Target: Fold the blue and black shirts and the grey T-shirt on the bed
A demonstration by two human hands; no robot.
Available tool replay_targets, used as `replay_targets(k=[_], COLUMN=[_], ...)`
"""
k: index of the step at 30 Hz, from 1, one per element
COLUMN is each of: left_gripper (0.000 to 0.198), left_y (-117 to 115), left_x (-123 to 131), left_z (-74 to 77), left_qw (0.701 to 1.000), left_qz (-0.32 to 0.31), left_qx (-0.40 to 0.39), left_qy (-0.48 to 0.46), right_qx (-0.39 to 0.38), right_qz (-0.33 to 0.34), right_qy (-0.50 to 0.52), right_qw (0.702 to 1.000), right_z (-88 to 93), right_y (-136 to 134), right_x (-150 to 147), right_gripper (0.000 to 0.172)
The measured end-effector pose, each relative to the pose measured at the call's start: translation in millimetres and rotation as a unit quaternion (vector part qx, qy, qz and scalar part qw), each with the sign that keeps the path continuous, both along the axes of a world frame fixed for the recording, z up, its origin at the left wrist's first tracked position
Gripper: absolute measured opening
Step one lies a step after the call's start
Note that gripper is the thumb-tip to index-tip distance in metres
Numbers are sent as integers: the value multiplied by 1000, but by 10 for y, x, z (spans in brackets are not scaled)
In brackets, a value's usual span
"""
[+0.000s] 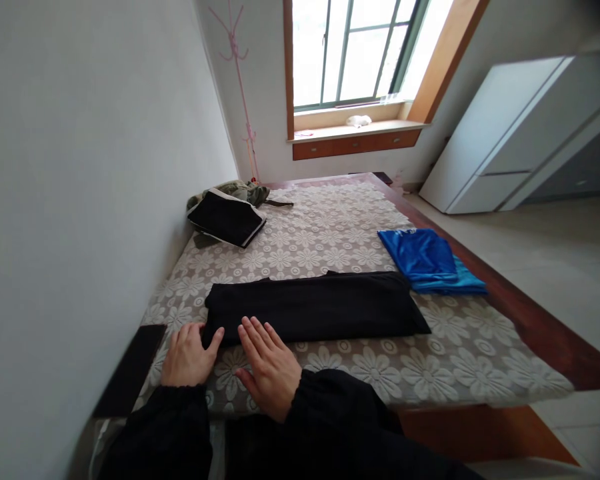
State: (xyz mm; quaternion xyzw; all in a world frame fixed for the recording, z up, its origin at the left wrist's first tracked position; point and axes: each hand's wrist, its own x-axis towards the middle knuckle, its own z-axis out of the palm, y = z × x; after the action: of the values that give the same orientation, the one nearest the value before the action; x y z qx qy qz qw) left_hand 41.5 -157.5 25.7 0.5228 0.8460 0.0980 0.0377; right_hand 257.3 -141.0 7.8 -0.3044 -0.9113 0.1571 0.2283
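A black garment (315, 308), folded into a long strip, lies across the bed on a beige cover with white flowers (460, 347). My left hand (187, 357) rests flat at the garment's near left corner, its fingertips touching the edge of the cloth. Beside it, my right hand (269, 365) lies flat with fingers stretched out, their tips on the garment's near edge. Both hands are open and hold nothing. Black sleeves cover my arms.
Folded blue clothes (427, 259) are stacked at the bed's right edge. A black-and-white bag (227, 218) and an olive garment (245, 191) lie by the wall at the far left. A white cabinet (510, 133) stands on the right, a window (353, 53) ahead.
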Motion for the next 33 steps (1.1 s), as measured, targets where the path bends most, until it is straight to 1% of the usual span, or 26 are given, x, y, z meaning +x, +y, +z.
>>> replay_targets(k=[2, 4, 9, 15, 17, 19, 22, 26, 29, 33], left_gripper=[67, 66, 66, 70, 71, 71, 73, 74, 76, 76], left_y=[4, 6, 20, 97, 122, 138, 149, 165, 170, 149], left_x=[27, 58, 113, 116, 111, 99, 67, 25, 11, 1], left_z=[29, 60, 88, 64, 63, 59, 39, 35, 64, 75], left_qw=[1000, 1000, 999, 996, 995, 995, 996, 996, 994, 995], left_qz=[8, 20, 41, 47, 49, 44, 33, 33, 38, 33], left_qx=[-8, -16, -35, -58, -74, -83, -77, -73, -88, -92], left_qy=[2, 2, -7, -40, -40, -40, -39, -44, -43, -22], right_qx=[-7, -9, 4, -6, -12, -19, -20, 18, 58, 105], right_qz=[-5, -9, -8, -3, 6, -8, -68, -133, -184, -281], right_qy=[-3, -6, -9, -2, -2, -3, -16, -52, -78, -103], right_qw=[1000, 1000, 1000, 1000, 1000, 1000, 997, 990, 978, 948], right_z=[-84, -138, -191, -179, -150, -131, -152, -230, -282, -378], right_y=[33, 45, 26, 29, 33, 41, 70, 141, 217, 341], right_x=[-85, -104, -89, -92, -47, 39, 229, 590, 1014, 1755], right_gripper=[70, 68, 68, 69, 71, 74, 77, 73, 68, 66])
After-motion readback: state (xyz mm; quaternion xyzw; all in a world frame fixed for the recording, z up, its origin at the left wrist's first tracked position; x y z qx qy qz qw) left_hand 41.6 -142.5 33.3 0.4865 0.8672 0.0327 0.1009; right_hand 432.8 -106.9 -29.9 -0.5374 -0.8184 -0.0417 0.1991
